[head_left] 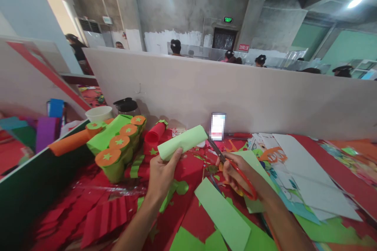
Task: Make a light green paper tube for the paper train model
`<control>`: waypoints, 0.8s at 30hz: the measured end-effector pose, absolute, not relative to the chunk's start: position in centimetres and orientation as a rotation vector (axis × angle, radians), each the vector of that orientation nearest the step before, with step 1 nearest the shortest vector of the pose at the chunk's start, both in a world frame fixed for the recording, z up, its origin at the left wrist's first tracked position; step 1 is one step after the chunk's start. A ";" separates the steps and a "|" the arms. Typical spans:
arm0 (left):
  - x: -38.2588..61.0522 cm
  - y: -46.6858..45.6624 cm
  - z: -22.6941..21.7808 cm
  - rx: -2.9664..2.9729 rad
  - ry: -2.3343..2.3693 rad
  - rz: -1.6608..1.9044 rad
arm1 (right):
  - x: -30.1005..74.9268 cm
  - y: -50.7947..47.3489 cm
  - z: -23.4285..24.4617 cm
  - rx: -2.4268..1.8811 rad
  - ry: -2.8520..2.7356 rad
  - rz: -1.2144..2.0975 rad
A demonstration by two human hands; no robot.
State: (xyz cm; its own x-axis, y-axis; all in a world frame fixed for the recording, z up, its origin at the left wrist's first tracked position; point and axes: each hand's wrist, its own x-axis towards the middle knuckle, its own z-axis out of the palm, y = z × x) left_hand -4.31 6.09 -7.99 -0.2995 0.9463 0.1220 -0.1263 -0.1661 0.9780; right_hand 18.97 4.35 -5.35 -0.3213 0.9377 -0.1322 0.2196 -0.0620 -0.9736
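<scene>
My left hand (162,170) pinches a light green strip of paper (183,141), thumb on its front face, with the strip held up and slightly curved. My right hand (235,170) grips scissors (246,188) with orange-red handles, and their dark blades (216,148) point up toward the right end of that strip. Whether the blades touch the paper I cannot tell. Below the hands lies another light green strip (223,213) on the red table. To the left stands a green paper tank-like model (113,137) with orange, star-marked wheels and an orange tube.
A red paper roll (154,131) stands beside the model. A phone (218,126) leans against the white partition (235,90). White sheets (309,172) and paper scraps cover the right side. Folded red paper (104,219) lies at the left, near a white bowl (98,113) and a dark-lidded jug (126,105).
</scene>
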 end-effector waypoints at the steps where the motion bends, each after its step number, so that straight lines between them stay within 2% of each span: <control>1: -4.3 6.1 -7.9 1.043 1.234 1.606 | 19.5 4.2 -5.0 -1.236 -1.607 1.444; 6: -4.1 5.9 -8.3 1.133 1.238 1.581 | 21.8 4.4 -3.9 -1.166 -1.577 1.392; 13: -3.0 4.7 -8.7 1.466 1.070 1.283 | 20.9 5.4 -4.6 -1.135 -1.294 1.115; 24: -3.3 4.7 -9.3 1.534 1.101 1.259 | 20.2 4.9 -4.2 -1.132 -1.385 1.252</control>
State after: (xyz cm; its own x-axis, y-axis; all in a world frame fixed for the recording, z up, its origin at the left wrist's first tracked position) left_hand -3.28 4.72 -9.30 0.1076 0.9637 0.2443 0.1143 -0.2560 0.9599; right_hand 20.20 4.95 -4.19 -0.1518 0.9871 0.0507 0.0488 0.0587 -0.9971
